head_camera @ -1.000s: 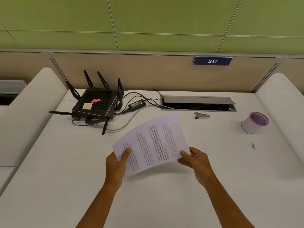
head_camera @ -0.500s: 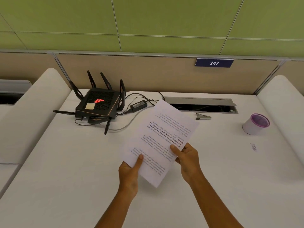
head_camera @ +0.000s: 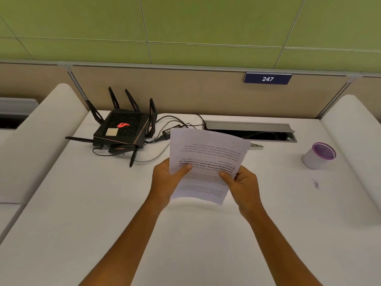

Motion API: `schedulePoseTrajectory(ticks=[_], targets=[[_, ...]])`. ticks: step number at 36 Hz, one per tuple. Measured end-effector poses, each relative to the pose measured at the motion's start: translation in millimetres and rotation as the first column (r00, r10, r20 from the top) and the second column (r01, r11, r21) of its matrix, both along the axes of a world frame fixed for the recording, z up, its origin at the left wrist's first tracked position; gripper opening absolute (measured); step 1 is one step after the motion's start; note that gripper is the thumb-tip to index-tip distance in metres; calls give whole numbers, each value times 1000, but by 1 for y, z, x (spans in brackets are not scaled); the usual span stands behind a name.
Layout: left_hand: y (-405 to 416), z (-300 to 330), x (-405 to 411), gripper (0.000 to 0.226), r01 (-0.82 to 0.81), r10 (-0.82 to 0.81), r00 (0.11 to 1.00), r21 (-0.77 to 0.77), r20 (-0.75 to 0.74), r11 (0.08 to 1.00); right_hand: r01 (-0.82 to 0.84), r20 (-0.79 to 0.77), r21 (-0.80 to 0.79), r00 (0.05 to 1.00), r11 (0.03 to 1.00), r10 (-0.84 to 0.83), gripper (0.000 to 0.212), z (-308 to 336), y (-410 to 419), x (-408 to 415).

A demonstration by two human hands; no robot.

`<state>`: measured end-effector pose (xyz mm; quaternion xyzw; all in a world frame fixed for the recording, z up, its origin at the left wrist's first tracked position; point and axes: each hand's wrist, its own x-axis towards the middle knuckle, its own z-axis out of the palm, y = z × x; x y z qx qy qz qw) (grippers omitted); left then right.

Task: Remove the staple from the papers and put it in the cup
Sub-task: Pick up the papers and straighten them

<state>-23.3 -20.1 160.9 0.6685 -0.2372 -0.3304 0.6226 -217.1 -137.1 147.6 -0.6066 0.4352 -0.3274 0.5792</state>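
The printed papers [head_camera: 208, 153] are held up above the white desk, with the text upside down to me. My left hand [head_camera: 167, 182] grips their left edge, thumb on the front. My right hand [head_camera: 243, 186] grips the right edge, thumb on the front as well. I cannot make out the staple on the sheets. The white cup with a purple rim [head_camera: 318, 155] stands at the right of the desk, well apart from both hands. A small metal staple remover [head_camera: 256, 146] lies behind the papers, mostly hidden by them.
A black router with antennas [head_camera: 121, 131] and its cables and power adapter sit at the back left. An open cable tray [head_camera: 249, 131] runs along the back. White dividers rise on both sides. A small ink mark [head_camera: 316, 184] is on the desk right of my hands.
The papers have been turned in my hands from lying sideways to standing lengthwise, text upside down. Both hands have come closer together and the sheets now cover most of the staple remover.
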Motion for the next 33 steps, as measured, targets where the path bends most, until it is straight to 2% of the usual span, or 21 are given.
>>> schedulePoseTrajectory(ticks=[5,12,18,22,25,28,33], targets=[[1,-13,-9,15,-43,43,999,15,-15,999,50,32,-32,998,998,-49,20,-14,3,-4],[15,-45,-21,23,-21,31,997,142,-73,990,50,-101,31,994,998,-47,19,-56,13,-10],[15,-41,-17,20,-10,18,997,106,-81,994,56,-95,-47,994,997,-61,13,-49,12,-9],[16,-47,-19,28,-12,23,996,114,-91,993,19,-111,-43,994,999,-24,15,-54,13,-6],[20,-55,-24,20,-29,48,989,141,-136,990,-21,-156,27,987,999,25,18,-65,14,-7],[24,-60,-24,16,-59,88,980,161,-179,985,-47,-146,87,988,995,59,30,-67,15,-11],[30,-58,-14,17,-144,177,951,144,-253,979,-131,-158,122,976,984,149,23,-64,5,-23]])
